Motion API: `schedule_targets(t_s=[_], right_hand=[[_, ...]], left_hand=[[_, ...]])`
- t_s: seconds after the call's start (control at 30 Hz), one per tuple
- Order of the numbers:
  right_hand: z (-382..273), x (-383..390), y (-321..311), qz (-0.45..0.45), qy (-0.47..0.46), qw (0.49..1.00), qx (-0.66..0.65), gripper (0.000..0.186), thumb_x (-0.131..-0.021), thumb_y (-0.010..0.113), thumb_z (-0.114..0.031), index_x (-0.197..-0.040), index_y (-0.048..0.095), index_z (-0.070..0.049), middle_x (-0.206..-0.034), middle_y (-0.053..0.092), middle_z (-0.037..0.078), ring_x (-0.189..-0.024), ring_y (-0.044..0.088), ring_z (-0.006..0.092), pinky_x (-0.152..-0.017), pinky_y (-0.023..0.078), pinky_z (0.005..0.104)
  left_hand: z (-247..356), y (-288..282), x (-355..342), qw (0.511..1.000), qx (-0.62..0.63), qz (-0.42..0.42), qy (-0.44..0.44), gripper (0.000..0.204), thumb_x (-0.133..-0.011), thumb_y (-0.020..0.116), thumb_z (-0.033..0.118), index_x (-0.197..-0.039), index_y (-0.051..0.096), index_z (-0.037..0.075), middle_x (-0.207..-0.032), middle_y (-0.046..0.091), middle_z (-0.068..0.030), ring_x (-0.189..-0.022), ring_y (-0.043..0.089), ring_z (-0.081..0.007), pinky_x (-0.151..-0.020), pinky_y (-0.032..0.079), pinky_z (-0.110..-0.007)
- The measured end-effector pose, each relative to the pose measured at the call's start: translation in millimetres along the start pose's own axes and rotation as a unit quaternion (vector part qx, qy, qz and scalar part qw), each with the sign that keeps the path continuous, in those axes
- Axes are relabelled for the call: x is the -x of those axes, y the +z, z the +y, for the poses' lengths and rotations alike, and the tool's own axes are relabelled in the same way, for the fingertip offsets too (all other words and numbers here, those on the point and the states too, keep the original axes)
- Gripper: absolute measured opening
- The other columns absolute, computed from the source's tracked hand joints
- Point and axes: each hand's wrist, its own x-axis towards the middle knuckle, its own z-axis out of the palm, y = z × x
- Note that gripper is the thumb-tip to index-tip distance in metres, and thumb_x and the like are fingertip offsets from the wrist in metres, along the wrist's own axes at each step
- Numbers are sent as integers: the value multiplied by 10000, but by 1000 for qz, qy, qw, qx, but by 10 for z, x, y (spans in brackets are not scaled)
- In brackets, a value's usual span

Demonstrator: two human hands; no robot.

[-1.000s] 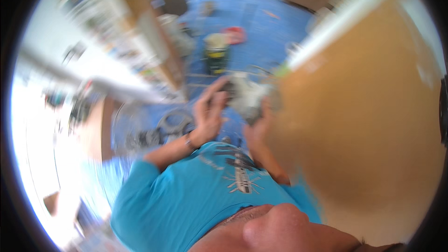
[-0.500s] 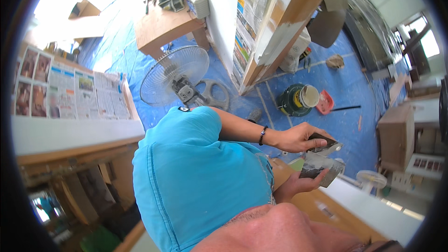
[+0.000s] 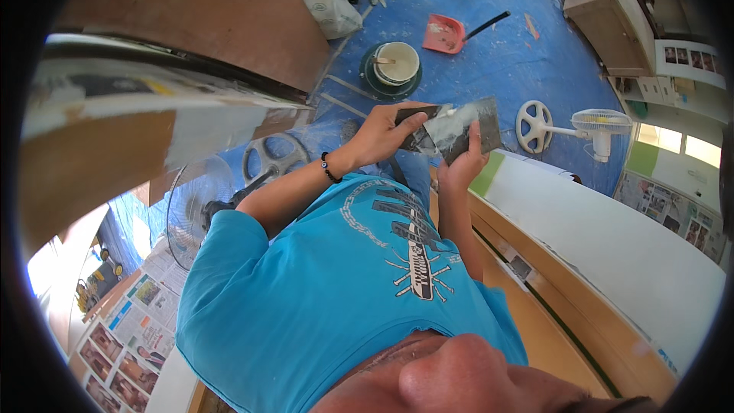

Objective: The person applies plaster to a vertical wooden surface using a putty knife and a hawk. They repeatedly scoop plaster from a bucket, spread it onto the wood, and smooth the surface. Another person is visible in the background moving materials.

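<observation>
My left hand (image 3: pixel 386 131), a dark bead bracelet on its wrist, grips a wide scraper (image 3: pixel 425 112) with a dark grip. Its blade lies against a flat grey putty plate (image 3: pixel 488 116) held in my right hand (image 3: pixel 463 162). My right fingers spread up along the plate's face and the palm supports it from beneath. Pale putty (image 3: pixel 461 115) is smeared where the two tools meet. Both hands are in front of my chest, close together. Farther off, a white tub (image 3: pixel 397 61) with a stick in it sits on a dark green bucket (image 3: pixel 369 76).
Blue sheeting (image 3: pixel 489 53) covers the floor. A red dustpan (image 3: pixel 442 34) lies beyond the bucket, near a white bag (image 3: pixel 332 8). A paint-patched panel (image 3: pixel 115 160) rises at left, beside a grey fan (image 3: pixel 191 214). At right are a white fan (image 3: pixel 600 124) and a long white panel (image 3: pixel 581 222).
My view has swung right, so the bucket, dustpan and hands appear farther left and higher. Both hands keep their tools. The scraper now lies over the plate, with putty between them.
</observation>
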Motion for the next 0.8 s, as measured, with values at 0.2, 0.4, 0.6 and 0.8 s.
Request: schedule_targets(t_s=[0.2,0.4,0.6,0.8], right_hand=[[156,-1147,212,-13,68,997,24,396,-951,731,-108,-1291,558,-3,-1228,652,119,-1061,682,242,-902,578,391],[775,-2453,366,-107,153,982,23,365,-1000,696,-184,-1294,570,-8,-1227,657,90,-1096,666,219,-924,554,374],[1142,-3062,543,-150,234,961,21,329,-1055,601,-206,-1308,556,-1,-1204,665,107,-1071,688,250,-915,578,418],[1153,-3196,782,-196,287,938,-21,308,-1062,585,-199,-1311,557,-20,-1181,674,108,-1059,696,257,-916,583,444]], left_hand=[[-407,-58,-886,991,-123,9,-41,381,-1052,607,287,-1300,657,3,-1018,746,-18,-904,631,-73,-804,539,-319],[-619,79,-1436,916,-362,174,-19,388,-1005,594,171,-1378,585,63,-1059,713,-173,-876,709,-351,-799,553,-444],[-601,357,-1871,804,-576,138,55,539,-880,606,41,-1414,576,97,-1184,642,-109,-1019,667,-304,-825,538,-443],[-670,81,-2223,762,-626,106,124,564,-871,563,22,-1430,562,96,-1218,634,-109,-1134,612,-271,-1004,417,-426]])
